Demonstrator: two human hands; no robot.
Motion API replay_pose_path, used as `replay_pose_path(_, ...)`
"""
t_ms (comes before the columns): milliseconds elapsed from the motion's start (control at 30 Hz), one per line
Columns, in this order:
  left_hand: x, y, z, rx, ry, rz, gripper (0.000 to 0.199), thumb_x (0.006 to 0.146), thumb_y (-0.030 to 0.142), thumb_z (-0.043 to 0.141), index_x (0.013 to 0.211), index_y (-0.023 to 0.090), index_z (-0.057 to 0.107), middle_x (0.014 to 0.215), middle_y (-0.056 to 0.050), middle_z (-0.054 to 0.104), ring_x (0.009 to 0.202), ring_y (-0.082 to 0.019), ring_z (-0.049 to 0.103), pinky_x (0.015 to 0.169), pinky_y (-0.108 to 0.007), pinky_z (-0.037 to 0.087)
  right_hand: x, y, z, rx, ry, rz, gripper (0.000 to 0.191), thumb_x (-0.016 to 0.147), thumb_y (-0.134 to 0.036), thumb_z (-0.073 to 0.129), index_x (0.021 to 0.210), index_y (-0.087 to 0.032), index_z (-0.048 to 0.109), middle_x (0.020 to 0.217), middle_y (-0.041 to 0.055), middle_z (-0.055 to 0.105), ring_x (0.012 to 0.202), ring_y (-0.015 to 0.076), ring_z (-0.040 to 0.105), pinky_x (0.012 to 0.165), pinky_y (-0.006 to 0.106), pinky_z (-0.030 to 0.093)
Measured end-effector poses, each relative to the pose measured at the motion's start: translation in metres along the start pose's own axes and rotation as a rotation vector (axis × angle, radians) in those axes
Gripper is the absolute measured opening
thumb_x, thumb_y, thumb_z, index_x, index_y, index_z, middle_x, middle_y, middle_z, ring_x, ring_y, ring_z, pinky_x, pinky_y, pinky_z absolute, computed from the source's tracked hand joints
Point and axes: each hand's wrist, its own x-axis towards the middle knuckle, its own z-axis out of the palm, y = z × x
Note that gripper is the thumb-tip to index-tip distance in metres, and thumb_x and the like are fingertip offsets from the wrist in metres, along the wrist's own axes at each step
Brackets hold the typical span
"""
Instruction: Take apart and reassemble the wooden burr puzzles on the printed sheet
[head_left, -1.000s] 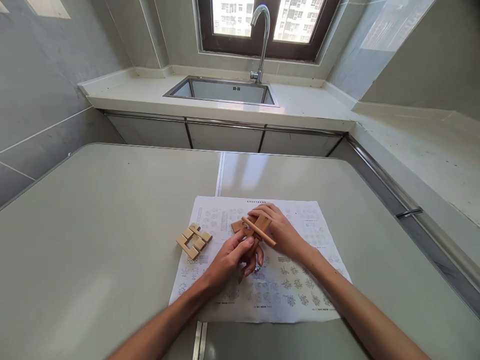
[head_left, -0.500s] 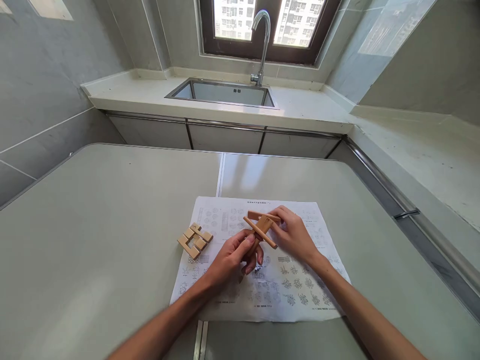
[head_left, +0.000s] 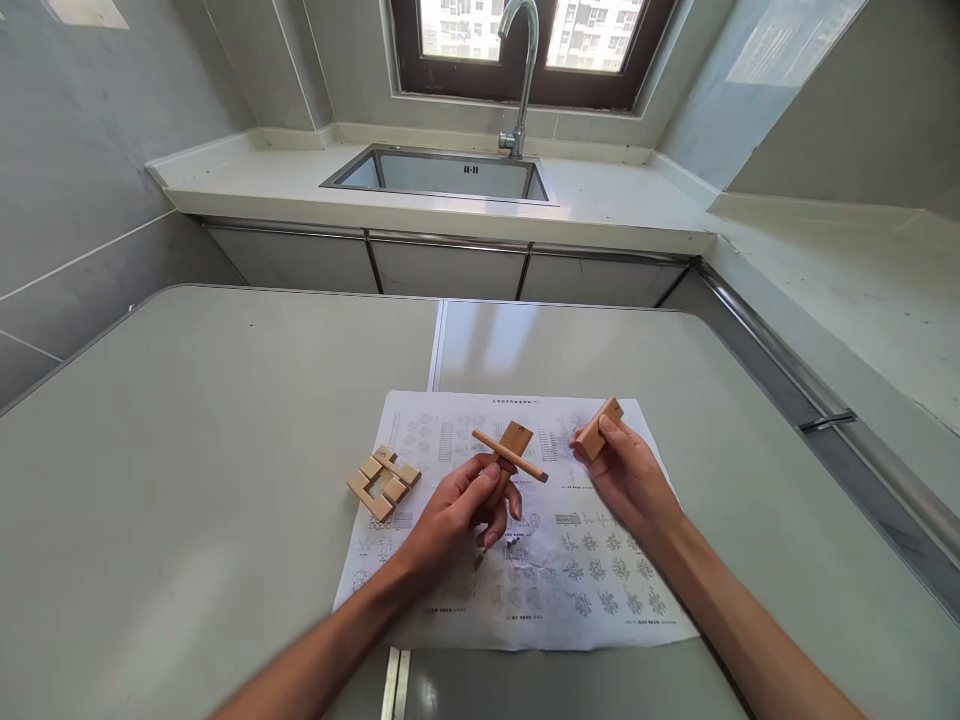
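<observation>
My left hand [head_left: 469, 508] is closed on two crossed wooden puzzle pieces: a flat piece [head_left: 516, 438] with small dark marks near its end, and a thin stick [head_left: 529, 467] lying across it. To the right, my right hand [head_left: 626, 465] grips a separate wooden puzzle piece [head_left: 600, 428] between thumb and fingers, held tilted and apart from the others. Both hands are above a printed sheet [head_left: 540, 620] covered in small diagrams. Left of my left hand lies a group of wooden pieces [head_left: 367, 497] around a small square gap, partly over the sheet's left edge.
The pale table [head_left: 187, 450] has a seam down its middle. Beyond it runs a white counter [head_left: 615, 200] with a sink [head_left: 450, 195] and a tall faucet [head_left: 529, 75] under a window. A metal rail [head_left: 795, 370] runs along the right side.
My right hand has moved right, away from my left hand, taking one wooden piece off the crossed pieces and turning it. My left hand still holds the other two. The camera view has shifted slightly.
</observation>
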Motion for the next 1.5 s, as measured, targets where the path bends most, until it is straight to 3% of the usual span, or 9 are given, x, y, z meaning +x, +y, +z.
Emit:
replay_pose_path(267, 0.000, 0.007, 0.003, -0.136, 0.045, -0.052, 0.030, 0.102, 0.044, 0.062, 0.100, 0.015, 0.059, 0.085, -0.004, 0.067, 0.045, -0.004, 0.037, 0.050, -0.024, 0.024, -0.016, -0.004, 0.019, 0.097, -0.222, 0.171, 0.030, 0.095, -0.052, 0.073, 0.104, -0.025, 0.066, 0.067, -0.0045, 0.053, 0.053, 0.0123, 0.046, 0.047, 0.024, 0.045)
replay_pose_path(400, 0.001, 0.007, 0.005, -0.183, 0.010, -0.088, 0.032, 0.102, 0.046, 0.061, 0.095, 0.014, 0.059, 0.086, -0.005, 0.068, 0.045, -0.005, 0.039, 0.046, -0.024, 0.024, -0.020, -0.005, 0.022, 0.070, -0.239, 0.229, 0.037, 0.097, -0.058, 0.068, 0.088, -0.023, 0.060, 0.058, -0.0083, 0.044, 0.040, 0.0074, 0.029, 0.036, 0.020, 0.029)
replay_pose_path(500, 0.003, 0.004, 0.004, -0.224, -0.034, -0.101, 0.032, 0.102, 0.048, 0.061, 0.098, 0.016, 0.059, 0.081, -0.003, 0.066, 0.043, -0.005, 0.040, 0.043, -0.024, 0.026, -0.023, -0.005, 0.023, 0.056, -0.233, 0.253, 0.039, 0.098, -0.063, 0.064, 0.093, -0.025, 0.059, 0.049, -0.0130, 0.033, 0.034, 0.0057, 0.014, 0.033, 0.019, 0.015)
replay_pose_path(567, 0.003, 0.002, 0.004, -0.245, -0.056, -0.119, 0.032, 0.103, 0.048, 0.061, 0.098, 0.017, 0.058, 0.074, 0.000, 0.064, 0.041, -0.006, 0.039, 0.042, -0.023, 0.027, -0.024, -0.006, 0.024, 0.056, -0.244, 0.247, 0.039, 0.099, -0.064, 0.063, 0.096, -0.026, 0.060, 0.048, -0.0137, 0.028, 0.037, 0.0060, 0.011, 0.035, 0.018, 0.014)
replay_pose_path(733, 0.003, 0.001, 0.002, -0.265, -0.075, -0.153, 0.034, 0.104, 0.049, 0.058, 0.091, 0.017, 0.056, 0.064, 0.004, 0.056, 0.040, -0.006, 0.034, 0.040, -0.021, 0.026, -0.028, -0.010, 0.030, 0.114, -0.340, 0.272, 0.033, 0.100, -0.055, 0.065, 0.118, -0.027, 0.065, 0.064, -0.0077, 0.041, 0.046, 0.0077, 0.024, 0.043, 0.019, 0.027)
replay_pose_path(900, 0.005, 0.003, 0.000, -0.293, -0.057, -0.156, 0.035, 0.104, 0.047, 0.059, 0.086, 0.017, 0.054, 0.063, 0.005, 0.048, 0.042, -0.006, 0.029, 0.039, -0.020, 0.025, -0.031, -0.008, 0.026, 0.058, -0.406, 0.266, 0.047, 0.100, -0.054, 0.067, 0.141, -0.032, 0.058, 0.068, -0.0069, 0.051, 0.042, 0.0073, 0.031, 0.040, 0.021, 0.034)
replay_pose_path(1100, 0.006, 0.003, 0.000, -0.326, -0.041, -0.162, 0.028, 0.103, 0.043, 0.061, 0.095, 0.018, 0.055, 0.070, 0.005, 0.052, 0.043, -0.005, 0.029, 0.040, -0.019, 0.027, -0.033, 0.002, 0.019, -0.025, -0.460, 0.207, 0.043, 0.105, -0.050, 0.062, 0.145, -0.032, 0.057, 0.067, -0.0059, 0.057, 0.043, 0.0070, 0.040, 0.044, 0.021, 0.038)
replay_pose_path(1300, 0.006, 0.003, 0.001, -0.298, -0.054, -0.174, 0.034, 0.104, 0.045, 0.058, 0.087, 0.016, 0.057, 0.065, 0.004, 0.051, 0.044, -0.006, 0.030, 0.042, -0.019, 0.029, -0.034, 0.004, 0.022, -0.068, -0.575, 0.124, 0.042, 0.109, -0.048, 0.058, 0.146, -0.030, 0.057, 0.067, -0.0046, 0.060, 0.048, 0.0077, 0.045, 0.049, 0.022, 0.043)
replay_pose_path(1500, 0.006, 0.001, -0.001, -0.282, -0.093, -0.177, 0.041, 0.107, 0.044, 0.052, 0.078, 0.015, 0.058, 0.056, 0.005, 0.044, 0.044, -0.007, 0.026, 0.043, -0.019, 0.028, -0.032, 0.003, 0.025, -0.116, -0.580, 0.082, 0.042, 0.109, -0.049, 0.056, 0.146, -0.028, 0.058, 0.068, -0.0036, 0.061, 0.049, 0.0090, 0.048, 0.051, 0.024, 0.045)
